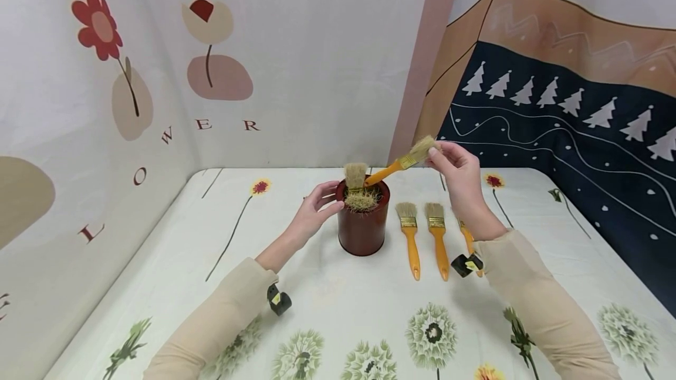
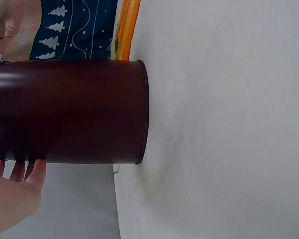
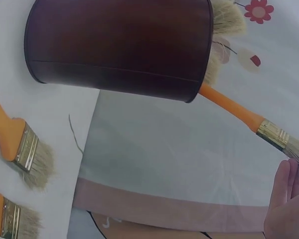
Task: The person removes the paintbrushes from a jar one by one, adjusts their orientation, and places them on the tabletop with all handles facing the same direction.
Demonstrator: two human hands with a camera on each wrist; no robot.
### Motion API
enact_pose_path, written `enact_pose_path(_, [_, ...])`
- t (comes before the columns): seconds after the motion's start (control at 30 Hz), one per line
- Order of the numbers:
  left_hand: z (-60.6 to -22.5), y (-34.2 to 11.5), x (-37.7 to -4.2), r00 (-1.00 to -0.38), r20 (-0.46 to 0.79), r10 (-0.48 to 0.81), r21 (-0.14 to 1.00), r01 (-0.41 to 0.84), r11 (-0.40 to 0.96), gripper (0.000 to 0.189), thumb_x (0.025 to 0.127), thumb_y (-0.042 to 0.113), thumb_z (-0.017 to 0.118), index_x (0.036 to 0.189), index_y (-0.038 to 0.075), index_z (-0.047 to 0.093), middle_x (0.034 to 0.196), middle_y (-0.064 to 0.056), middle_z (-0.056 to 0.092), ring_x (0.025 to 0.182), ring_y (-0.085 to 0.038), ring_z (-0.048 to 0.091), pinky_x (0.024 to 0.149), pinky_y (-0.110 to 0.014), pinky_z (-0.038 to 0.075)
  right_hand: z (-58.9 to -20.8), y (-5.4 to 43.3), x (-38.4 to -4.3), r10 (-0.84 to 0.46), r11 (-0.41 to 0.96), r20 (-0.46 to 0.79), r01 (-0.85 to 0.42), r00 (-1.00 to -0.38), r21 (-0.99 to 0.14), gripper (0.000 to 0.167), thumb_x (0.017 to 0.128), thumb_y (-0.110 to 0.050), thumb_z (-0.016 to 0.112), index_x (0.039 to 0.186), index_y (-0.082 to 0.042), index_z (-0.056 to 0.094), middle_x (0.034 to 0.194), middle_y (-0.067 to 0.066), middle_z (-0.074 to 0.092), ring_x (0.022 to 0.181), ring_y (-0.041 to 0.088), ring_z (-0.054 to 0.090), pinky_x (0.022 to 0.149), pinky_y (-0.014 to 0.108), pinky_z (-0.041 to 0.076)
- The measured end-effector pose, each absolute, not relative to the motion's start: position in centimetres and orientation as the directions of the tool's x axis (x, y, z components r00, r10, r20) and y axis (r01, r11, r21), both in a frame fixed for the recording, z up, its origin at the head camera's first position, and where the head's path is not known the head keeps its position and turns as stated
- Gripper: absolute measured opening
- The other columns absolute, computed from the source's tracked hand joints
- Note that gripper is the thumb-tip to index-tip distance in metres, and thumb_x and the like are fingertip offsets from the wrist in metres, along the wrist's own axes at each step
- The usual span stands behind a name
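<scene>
A dark red cylindrical can (image 1: pixel 362 230) stands upright on the table, with paintbrushes (image 1: pixel 356 173) in it, bristles up. My left hand (image 1: pixel 315 216) touches the can's left side near the rim, fingers spread; the left wrist view shows those fingertips (image 2: pixel 38 168) against its wall. By the bristle end, my right hand (image 1: pixel 458 175) pinches another paintbrush (image 1: pixel 404 162). That brush leans over the can, its orange handle (image 3: pixel 231 108) pointing down to the left and the handle's end at the can's mouth.
Right of the can, paintbrushes (image 1: pixel 412 242) lie side by side, bristles away from me; my right wrist partly covers one of them (image 1: pixel 467 236). Flower-printed cloth (image 1: pixel 317 304) covers the table. Printed curtains (image 1: pixel 317 63) hang behind and at both sides.
</scene>
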State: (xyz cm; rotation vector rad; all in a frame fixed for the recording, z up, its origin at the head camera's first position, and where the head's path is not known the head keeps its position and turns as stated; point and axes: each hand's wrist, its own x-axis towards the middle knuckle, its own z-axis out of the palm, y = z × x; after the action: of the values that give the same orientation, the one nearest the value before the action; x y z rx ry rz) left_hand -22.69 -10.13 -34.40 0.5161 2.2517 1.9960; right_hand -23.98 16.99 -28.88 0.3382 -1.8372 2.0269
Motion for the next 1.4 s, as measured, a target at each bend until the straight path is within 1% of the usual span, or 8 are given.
enact_pose_path(0.17, [-34.4,-10.1,-22.7,-0.937,0.165,0.308,0.977,0.199,0.08,0.05,0.088,0.011,0.056,0.132,0.003,0.034,0.13,-0.014,0.037,0.12,-0.025,0.035,0.094,-0.035,0.035,-28.5,17.5,-23.8,0.15,-0.074,0.434,-0.448,-0.888,-0.891,0.021,0.084,-0.017,0.061,0.101,-0.005,0.061,0.096,0.007,0.058,0.086,0.015,0.057,0.078,0.02,0.045])
enact_pose_path(0.23, [-34.4,-10.2,-22.7,-0.936,0.17,0.31,0.977,0.201,0.073,0.049,0.088,0.011,0.056,0.131,0.003,0.034,0.13,-0.015,0.038,0.12,-0.025,0.035,0.094,-0.035,0.035,-28.4,17.6,-23.7,0.163,-0.063,0.439,-0.453,-0.884,-0.889,0.02,0.084,-0.017,0.061,0.101,-0.005,0.061,0.095,0.007,0.059,0.087,0.015,0.058,0.079,0.02,0.045])
enact_pose_path(0.4, [-34.6,-10.2,-22.8,-0.933,0.177,0.313,0.977,0.206,0.059,0.049,0.088,0.009,0.055,0.131,0.002,0.035,0.129,-0.015,0.038,0.119,-0.025,0.035,0.094,-0.035,0.035,-28.2,18.1,-23.6,0.187,-0.083,0.454,-0.474,-0.871,-0.876,0.018,0.085,-0.014,0.06,0.1,-0.005,0.061,0.095,0.008,0.058,0.086,0.015,0.058,0.079,0.02,0.045])
enact_pose_path(0.67, [-34.6,-10.2,-22.8,-0.934,0.179,0.31,0.976,0.207,0.059,0.048,0.088,0.009,0.055,0.131,0.002,0.035,0.13,-0.016,0.038,0.12,-0.026,0.035,0.094,-0.035,0.035,-27.7,18.7,-23.6,0.224,-0.183,0.488,-0.529,-0.843,-0.829,0.01,0.084,-0.004,0.06,0.092,-0.002,0.063,0.089,0.008,0.059,0.081,0.015,0.059,0.075,0.021,0.047])
enact_pose_path(0.93, [-34.7,-10.1,-22.9,-0.932,0.182,0.314,0.976,0.211,0.059,0.048,0.088,0.009,0.055,0.131,0.001,0.034,0.129,-0.016,0.038,0.12,-0.026,0.034,0.094,-0.035,0.035,-27.4,19.6,-23.2,0.247,-0.204,0.481,-0.531,-0.841,-0.823,0.014,0.084,-0.005,0.059,0.096,0.0,0.062,0.092,0.01,0.057,0.084,0.018,0.058,0.077,0.021,0.046])
enact_pose_path(1.17, [-36.4,-10.5,-24.4,-0.933,0.178,0.314,0.978,0.202,0.044,0.049,0.087,0.013,0.057,0.131,0.008,0.037,0.13,-0.011,0.039,0.119,-0.022,0.035,0.094,-0.035,0.035,-27.6,20.2,-23.2,0.28,-0.197,0.465,-0.525,-0.84,-0.828,0.015,0.084,-0.007,0.059,0.098,-0.001,0.061,0.091,0.01,0.056,0.084,0.018,0.057,0.077,0.021,0.046])
enact_pose_path(1.4, [-36.8,-10.5,-24.5,-0.934,0.193,0.301,0.973,0.222,0.064,0.049,0.086,0.019,0.059,0.13,0.011,0.038,0.128,-0.009,0.04,0.118,-0.02,0.037,0.093,-0.035,0.036,-28.1,20.8,-23.2,0.296,-0.188,0.449,-0.512,-0.843,-0.838,0.017,0.084,-0.008,0.06,0.099,-0.001,0.06,0.093,0.01,0.056,0.084,0.017,0.056,0.077,0.02,0.046])
